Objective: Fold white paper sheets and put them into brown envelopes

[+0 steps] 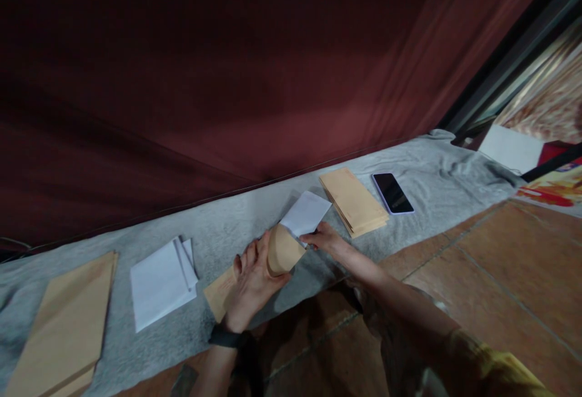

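Brown envelope (284,253) slants lengthwise, opening upper right; left hand (253,276) grasps it, fingers half-open; right hand (327,240) pinches white paper (306,213).

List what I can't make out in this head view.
- Head view: inserted end of the white rectangular paper, hidden by the curled tan paper envelope.
- Head view: part of that envelope, covered by the left hand.
- Head view: wording on the small tan paper envelope stack, too small to read.
- Head view: part of the large tan paper envelope stack, cut off by the bottom edge.
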A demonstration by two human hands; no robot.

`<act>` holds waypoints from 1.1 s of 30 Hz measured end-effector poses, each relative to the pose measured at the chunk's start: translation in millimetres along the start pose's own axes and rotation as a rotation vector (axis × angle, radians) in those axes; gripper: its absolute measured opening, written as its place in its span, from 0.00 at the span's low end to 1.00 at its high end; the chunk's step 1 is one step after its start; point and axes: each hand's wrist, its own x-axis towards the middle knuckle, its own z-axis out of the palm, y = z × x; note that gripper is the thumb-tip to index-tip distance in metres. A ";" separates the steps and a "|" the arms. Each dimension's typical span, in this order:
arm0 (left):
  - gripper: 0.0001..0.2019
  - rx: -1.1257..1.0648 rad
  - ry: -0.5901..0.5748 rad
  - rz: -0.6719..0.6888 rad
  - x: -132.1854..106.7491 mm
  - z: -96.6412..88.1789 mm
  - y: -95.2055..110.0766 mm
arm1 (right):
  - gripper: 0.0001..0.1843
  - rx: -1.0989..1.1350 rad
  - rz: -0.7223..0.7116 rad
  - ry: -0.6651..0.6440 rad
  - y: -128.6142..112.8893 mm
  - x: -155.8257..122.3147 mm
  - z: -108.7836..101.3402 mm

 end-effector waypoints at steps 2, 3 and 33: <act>0.53 -0.016 0.001 0.005 0.0 0.8 -1.3 | 0.07 -0.007 -0.001 -0.023 0.7 -0.9 -1.4; 0.53 -0.020 0.005 0.009 -0.2 1.5 -1.7 | 0.08 0.001 -0.010 -0.053 0.5 -1.6 -2.9; 0.51 0.012 -0.009 0.020 2.1 -0.5 0.5 | 0.21 -0.182 -0.018 0.211 1.0 14.8 -34.7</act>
